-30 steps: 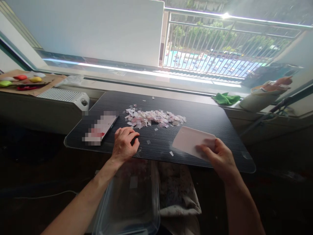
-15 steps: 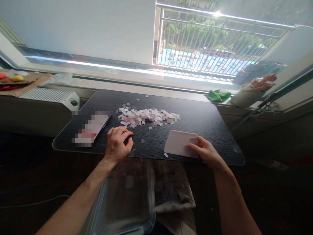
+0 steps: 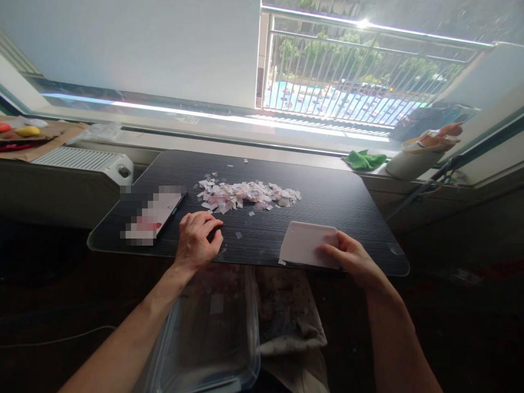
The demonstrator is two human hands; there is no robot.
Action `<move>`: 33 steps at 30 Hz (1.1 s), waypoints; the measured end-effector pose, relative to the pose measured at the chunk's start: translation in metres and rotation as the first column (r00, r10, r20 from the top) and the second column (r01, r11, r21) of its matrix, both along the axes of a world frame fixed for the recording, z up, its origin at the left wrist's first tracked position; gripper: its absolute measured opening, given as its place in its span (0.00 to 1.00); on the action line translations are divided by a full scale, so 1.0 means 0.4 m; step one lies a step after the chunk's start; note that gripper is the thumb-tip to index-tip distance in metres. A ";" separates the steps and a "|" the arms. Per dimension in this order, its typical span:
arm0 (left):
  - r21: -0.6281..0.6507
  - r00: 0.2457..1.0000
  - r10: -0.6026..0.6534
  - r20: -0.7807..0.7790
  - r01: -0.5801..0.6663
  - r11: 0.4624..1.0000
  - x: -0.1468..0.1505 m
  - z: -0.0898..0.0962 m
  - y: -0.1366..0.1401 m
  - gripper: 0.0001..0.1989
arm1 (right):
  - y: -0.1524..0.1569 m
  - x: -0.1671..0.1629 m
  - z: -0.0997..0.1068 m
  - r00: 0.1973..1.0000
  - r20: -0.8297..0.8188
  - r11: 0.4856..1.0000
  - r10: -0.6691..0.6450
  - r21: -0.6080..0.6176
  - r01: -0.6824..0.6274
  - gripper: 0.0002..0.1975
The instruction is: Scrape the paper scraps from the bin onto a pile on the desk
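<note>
My right hand [image 3: 351, 257] grips a white flat scraper card [image 3: 308, 245] by its right edge, down near the front edge of a dark wood-grain table [image 3: 327, 196]. A small paper scrap lies beside the card's lower left corner. My left hand [image 3: 199, 239] rests on the table's front edge with curled fingers and holds nothing. A heap of small white and pink paper scraps [image 3: 245, 195] lies in the middle of the table, beyond both hands. A clear plastic bin [image 3: 208, 333] with a few scraps in it sits below the front edge, under my left forearm.
A blurred flat card or phone [image 3: 153, 217] lies at the table's left. A white radiator [image 3: 85, 159] stands left of the table. A green cloth [image 3: 364, 159] and a white bag [image 3: 413, 161] sit on the sill at right. A crumpled cloth [image 3: 292, 316] lies beside the bin.
My right hand has moved the white card a little to the right and nearer the front edge. My left hand has stayed in place.
</note>
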State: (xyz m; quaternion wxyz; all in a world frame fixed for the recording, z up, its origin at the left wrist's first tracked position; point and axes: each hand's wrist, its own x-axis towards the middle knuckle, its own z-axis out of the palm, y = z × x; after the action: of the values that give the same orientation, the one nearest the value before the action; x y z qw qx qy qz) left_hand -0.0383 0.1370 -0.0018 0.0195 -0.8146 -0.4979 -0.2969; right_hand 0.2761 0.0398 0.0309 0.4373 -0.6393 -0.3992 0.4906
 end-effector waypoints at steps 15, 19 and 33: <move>0.000 1.000 -0.002 0.008 0.002 1.000 0.000 0.000 0.001 0.08 | -0.017 -0.009 0.029 0.998 0.057 0.999 -0.037 0.037 0.035 0.17; -0.001 1.000 -0.002 0.006 0.002 1.000 0.001 0.000 0.001 0.08 | 0.047 -0.066 0.004 0.985 0.037 0.971 -0.171 0.176 0.162 0.18; -0.043 0.998 -0.051 0.047 0.053 0.998 0.003 0.008 -0.009 0.09 | 0.134 -0.196 -0.037 0.992 0.122 0.967 -0.033 0.253 0.000 0.15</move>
State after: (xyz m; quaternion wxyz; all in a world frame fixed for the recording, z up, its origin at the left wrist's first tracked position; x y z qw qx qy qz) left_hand -0.0370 0.1333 0.0015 -0.0175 -0.8205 -0.4834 -0.3047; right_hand 0.1976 0.0932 0.0160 0.4934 -0.6112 -0.4798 0.3908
